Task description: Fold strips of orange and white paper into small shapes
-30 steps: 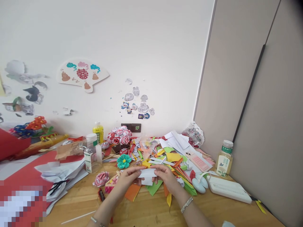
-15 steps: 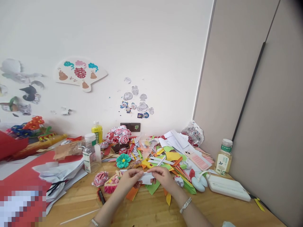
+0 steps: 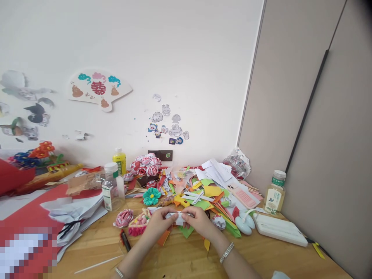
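A small piece of white paper [image 3: 179, 219] is held up between both hands over the wooden table. My left hand [image 3: 163, 221] pinches its left side with thumb and fingers. On the right side, my right hand [image 3: 195, 221] grips it the same way, and the two thumbs are close together. Part of the paper is hidden behind the fingers. Just beyond the hands lies a yellow glue gun [image 3: 180, 200], beside a teal flower [image 3: 151, 197]. Left of my left hand is a pink woven basket [image 3: 137, 227] with small coloured pieces in it.
Coloured paper scraps [image 3: 213, 192] pile up against the wall. A capped bottle [image 3: 274, 193] and a white flat device [image 3: 279, 229] stand at right. A clear bottle [image 3: 111, 190], a paper rose [image 3: 124, 218] and a black pen [image 3: 125, 240] are at left. A thin white stick [image 3: 99, 264] lies in front.
My right hand has shifted slightly left, bringing both thumbs closer together on the paper. Less of the paper shows between the fingers. Other things on the table have stayed put.
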Available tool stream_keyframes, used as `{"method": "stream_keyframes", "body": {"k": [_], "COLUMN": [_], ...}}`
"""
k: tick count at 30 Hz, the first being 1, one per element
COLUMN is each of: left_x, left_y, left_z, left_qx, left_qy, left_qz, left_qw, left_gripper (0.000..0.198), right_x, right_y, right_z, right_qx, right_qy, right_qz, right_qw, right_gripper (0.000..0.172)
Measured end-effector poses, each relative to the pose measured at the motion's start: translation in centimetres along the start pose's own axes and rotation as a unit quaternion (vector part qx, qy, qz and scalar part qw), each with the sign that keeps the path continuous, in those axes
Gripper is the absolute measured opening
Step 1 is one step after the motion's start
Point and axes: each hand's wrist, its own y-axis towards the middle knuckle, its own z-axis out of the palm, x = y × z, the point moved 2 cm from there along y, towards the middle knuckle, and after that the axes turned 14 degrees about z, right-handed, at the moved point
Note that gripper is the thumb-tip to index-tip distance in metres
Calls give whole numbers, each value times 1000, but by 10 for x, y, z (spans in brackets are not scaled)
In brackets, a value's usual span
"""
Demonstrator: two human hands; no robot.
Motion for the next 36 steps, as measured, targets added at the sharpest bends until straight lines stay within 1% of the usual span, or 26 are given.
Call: {"method": "stream_keyframes", "body": {"k": [10, 14, 19, 23, 26, 30, 36], "left_x": [-2, -1, 0, 1, -1, -2, 0], "left_y": [-2, -2, -1, -1, -1, -1, 0], "left_z": [3, 3, 1, 1, 2, 3, 2], "left_qx": [-6, 3, -1, -3, 0, 21, 17], "left_qy": [-21, -32, -1, 6, -11, -59, -71], "left_qz": [5, 3, 5, 1, -3, -20, -22], "left_qw": [1000, 999, 1000, 1000, 1000, 998, 997], "left_gripper": [28, 27, 23, 22, 27, 38, 38], "right_x": [-4, -3, -3, -4, -4, -4, -6], "right_y": [3, 2, 2, 2, 4, 5, 5], "right_z": [1, 0, 0, 1, 0, -2, -3], "right_qx": [15, 28, 51, 46, 36, 22, 29], "right_qy": [55, 66, 79, 82, 72, 69, 66], "right_qz": [12, 18, 33, 37, 29, 27, 15], "right_qw": [998, 997, 995, 995, 996, 997, 997], "right_gripper": [25, 27, 28, 32, 33, 32, 31]}}
